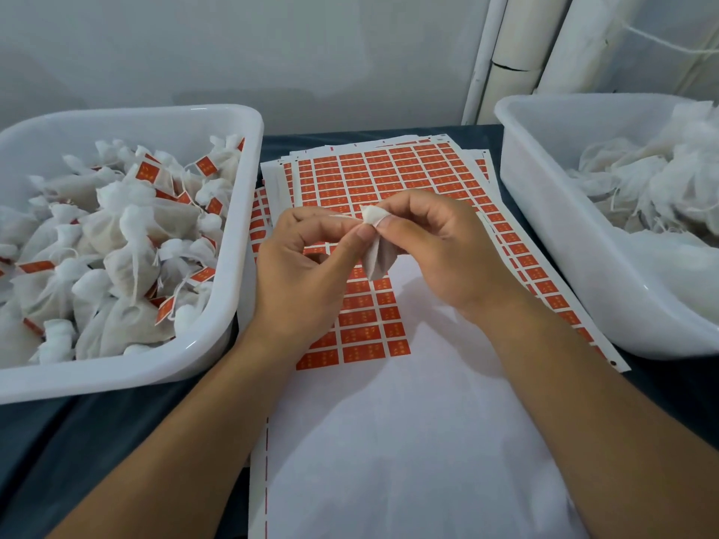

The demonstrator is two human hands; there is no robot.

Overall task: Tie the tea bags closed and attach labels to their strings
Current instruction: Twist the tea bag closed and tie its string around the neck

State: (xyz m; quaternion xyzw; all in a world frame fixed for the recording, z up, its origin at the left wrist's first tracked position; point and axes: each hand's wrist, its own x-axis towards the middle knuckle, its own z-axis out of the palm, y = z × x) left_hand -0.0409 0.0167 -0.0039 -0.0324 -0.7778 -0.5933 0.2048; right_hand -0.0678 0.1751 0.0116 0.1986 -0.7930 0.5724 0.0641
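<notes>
The tea bag point(375, 249) hangs at centre frame over the label sheet point(389, 177), long axis running 12 to 6. The right hand point(435, 243) pinches its gathered neck. The left hand point(299, 258), at 9 o'clock, pinches the string point(344, 216).

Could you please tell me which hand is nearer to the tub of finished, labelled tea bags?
Left. The left hand is just beside the tub; the right hand is farther away.
</notes>
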